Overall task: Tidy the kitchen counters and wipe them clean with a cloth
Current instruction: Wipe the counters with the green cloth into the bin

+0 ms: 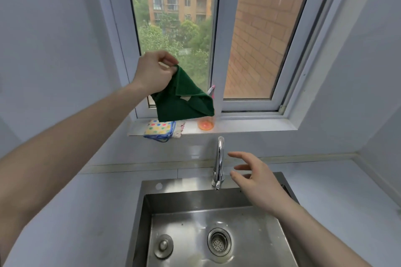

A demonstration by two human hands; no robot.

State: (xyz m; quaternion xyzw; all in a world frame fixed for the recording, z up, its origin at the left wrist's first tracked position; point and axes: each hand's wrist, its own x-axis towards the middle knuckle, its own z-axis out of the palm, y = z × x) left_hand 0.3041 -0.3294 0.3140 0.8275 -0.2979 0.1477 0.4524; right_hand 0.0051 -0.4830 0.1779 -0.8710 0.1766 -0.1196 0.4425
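Nearest me is the sink [186, 199]; above its rim my right hand [258, 182] spreads its fingers beside the tap [219, 162]. Farther off, my left hand [153, 71] pinches the green cloth [184, 102], hanging above the windowsill [249, 125].

I can read no text, label, brand or number anywhere from here. The green cloth [184, 97] carries a small pale tag, but I make out no lettering on it, and the dotted cloth [159, 129] on the windowsill [249, 125] shows only coloured spots.
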